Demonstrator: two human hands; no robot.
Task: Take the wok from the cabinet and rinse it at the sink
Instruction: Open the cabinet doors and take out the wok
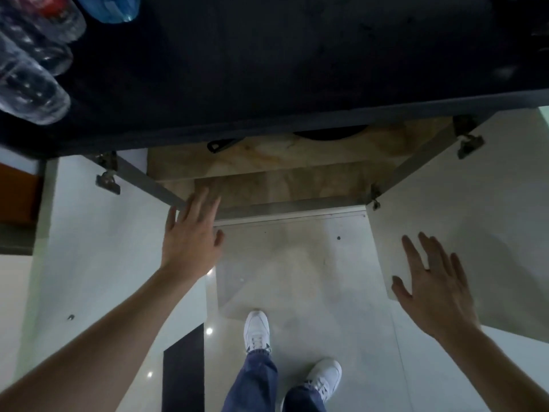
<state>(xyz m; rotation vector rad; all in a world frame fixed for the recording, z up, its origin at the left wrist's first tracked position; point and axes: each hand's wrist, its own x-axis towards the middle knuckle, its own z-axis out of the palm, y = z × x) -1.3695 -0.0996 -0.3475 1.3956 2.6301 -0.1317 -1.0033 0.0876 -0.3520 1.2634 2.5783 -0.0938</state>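
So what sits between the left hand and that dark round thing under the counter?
Head view: only bare, stained cabinet shelf separates the left hand from the dark round object.

Countertop (267,55) dark, matt; cabinet floor (267,162) perhaps stained wood; bottles (32,84) clear plastic.

Both forearms are bare, the left hand (190,242) and right hand (430,289) ringless; loose blue jeans (252,382) fall over white lace-up sneakers (257,330) at six o'clock
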